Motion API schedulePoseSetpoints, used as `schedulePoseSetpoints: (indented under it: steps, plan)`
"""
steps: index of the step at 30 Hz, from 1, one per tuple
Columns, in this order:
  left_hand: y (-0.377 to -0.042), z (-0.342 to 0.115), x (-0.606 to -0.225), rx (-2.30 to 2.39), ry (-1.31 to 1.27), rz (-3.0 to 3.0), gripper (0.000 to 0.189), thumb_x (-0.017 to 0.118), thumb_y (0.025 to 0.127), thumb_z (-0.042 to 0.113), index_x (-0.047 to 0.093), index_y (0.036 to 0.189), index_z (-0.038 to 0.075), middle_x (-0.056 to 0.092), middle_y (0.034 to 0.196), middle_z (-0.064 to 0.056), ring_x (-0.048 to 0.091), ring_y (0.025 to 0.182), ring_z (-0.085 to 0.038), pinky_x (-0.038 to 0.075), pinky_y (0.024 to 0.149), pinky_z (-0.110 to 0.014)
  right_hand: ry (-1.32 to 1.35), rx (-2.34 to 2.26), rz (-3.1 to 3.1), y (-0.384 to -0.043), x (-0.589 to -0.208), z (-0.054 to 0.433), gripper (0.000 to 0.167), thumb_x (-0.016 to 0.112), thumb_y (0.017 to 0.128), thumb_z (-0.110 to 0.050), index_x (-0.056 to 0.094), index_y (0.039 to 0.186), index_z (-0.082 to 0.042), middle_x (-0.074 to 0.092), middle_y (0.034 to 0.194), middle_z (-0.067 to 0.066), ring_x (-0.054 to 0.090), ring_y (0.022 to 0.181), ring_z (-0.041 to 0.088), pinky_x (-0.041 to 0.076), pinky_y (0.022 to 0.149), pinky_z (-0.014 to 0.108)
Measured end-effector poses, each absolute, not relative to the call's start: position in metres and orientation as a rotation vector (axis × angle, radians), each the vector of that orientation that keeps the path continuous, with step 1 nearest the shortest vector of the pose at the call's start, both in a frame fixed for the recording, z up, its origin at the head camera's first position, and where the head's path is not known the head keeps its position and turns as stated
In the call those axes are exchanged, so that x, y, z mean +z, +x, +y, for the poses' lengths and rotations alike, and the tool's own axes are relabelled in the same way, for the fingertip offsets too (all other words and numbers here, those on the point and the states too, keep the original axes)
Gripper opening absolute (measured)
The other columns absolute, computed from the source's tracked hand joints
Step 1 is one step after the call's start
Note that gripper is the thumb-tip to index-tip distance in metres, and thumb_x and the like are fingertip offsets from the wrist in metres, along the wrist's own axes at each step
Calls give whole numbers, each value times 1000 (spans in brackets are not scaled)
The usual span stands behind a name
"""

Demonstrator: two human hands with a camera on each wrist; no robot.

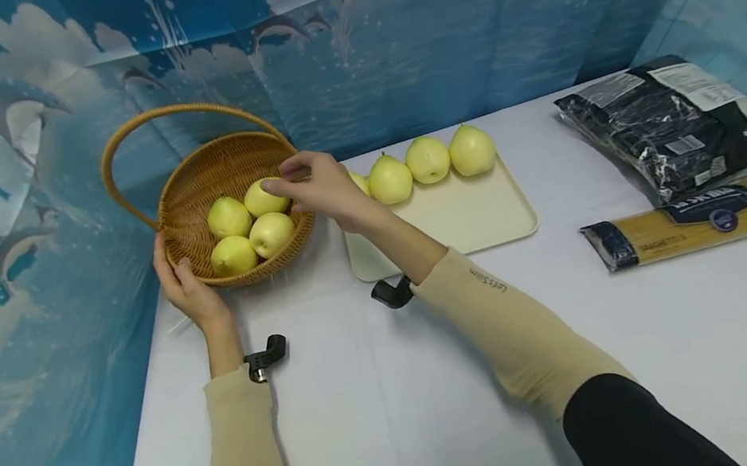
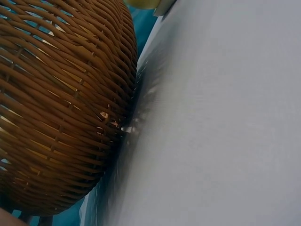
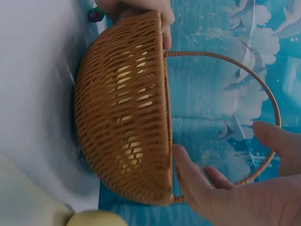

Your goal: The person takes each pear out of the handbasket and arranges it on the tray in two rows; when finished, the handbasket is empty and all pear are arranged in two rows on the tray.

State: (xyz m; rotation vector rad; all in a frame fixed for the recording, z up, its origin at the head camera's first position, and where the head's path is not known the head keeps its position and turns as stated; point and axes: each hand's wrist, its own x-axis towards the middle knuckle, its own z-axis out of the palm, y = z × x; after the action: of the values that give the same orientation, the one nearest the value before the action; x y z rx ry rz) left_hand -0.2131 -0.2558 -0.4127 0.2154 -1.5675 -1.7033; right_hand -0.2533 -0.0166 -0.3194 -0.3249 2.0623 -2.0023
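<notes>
A brown wicker basket (image 1: pixel 219 167) with a tall hoop handle stands at the back left, tilted towards me, with several yellow-green pears (image 1: pixel 229 218) in it. My left hand (image 1: pixel 197 291) grips its left rim, thumb on the inside. Over the right rim is my right hand (image 1: pixel 323 188), its fingers close to the uppermost pear (image 1: pixel 258 199). In the right wrist view the thumb and fingers of the right hand (image 3: pixel 244 183) are spread apart, with nothing between them. The woven side of the basket (image 2: pixel 61 94) fills the left of the left wrist view.
Right of the basket, a cream tray (image 1: pixel 479 213) carries a row of several pears (image 1: pixel 428 159) along its back edge, one partly hidden by the right hand. Farther right lie a black plastic package (image 1: pixel 683 122) and a bag of spaghetti (image 1: pixel 705 220). A blue dolphin-print curtain (image 1: pixel 394 77) hangs behind.
</notes>
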Motion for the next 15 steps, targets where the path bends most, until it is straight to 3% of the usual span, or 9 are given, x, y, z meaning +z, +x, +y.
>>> schedulePoseSetpoints:
  steps: [3,5,7,9,12,13,15]
  plan:
    - [-209,-254,-416,-1700,251,-1560,55,40,99,-1,53,153,1,53,158,-13,43,150,-15,33,125,-27,-272,-1898,2061,-257,-315,-31,62,74,100,-35,52,149,-3,56,147,13,64,124,23,61,93,33]
    - [-208,-254,-418,-1693,267,-1556,55,40,99,0,53,153,1,53,158,-12,43,150,-15,33,124,-26,-217,-1818,2113,-260,-314,-41,62,73,99,-39,53,147,-5,56,143,6,64,111,15,60,85,27]
    - [-208,-253,-419,-1693,259,-1549,55,40,99,0,53,153,1,53,158,-12,43,150,-15,34,124,-28,-174,-1711,2193,-266,-313,-49,46,72,100,-42,61,124,-4,59,115,4,56,84,11,53,71,22]
    - [-210,-251,-419,-1696,244,-1549,55,40,99,0,53,153,1,52,159,-12,43,150,-16,34,124,-28,-115,-1589,2273,-271,-312,-57,42,70,100,-45,57,112,-7,50,102,1,44,76,11,44,66,24]
    - [-212,-249,-418,-1708,229,-1551,55,40,99,0,53,153,1,52,159,-12,43,150,-16,34,124,-28,-46,-1443,2287,-279,-308,-66,47,68,101,-47,55,123,-7,54,113,4,53,92,14,48,77,26]
    - [-213,-249,-417,-1711,229,-1551,55,40,99,0,53,153,1,52,159,-11,43,150,-15,33,124,-28,-24,-1428,2256,-281,-306,-68,56,67,101,-46,50,140,-9,54,131,3,57,108,14,51,88,27]
    - [-215,-248,-414,-1716,233,-1548,56,40,99,0,53,153,3,53,159,-9,43,150,-13,33,124,-26,22,-1426,2184,-284,-304,-72,77,67,101,-45,31,163,-17,39,162,-2,48,141,15,49,109,31]
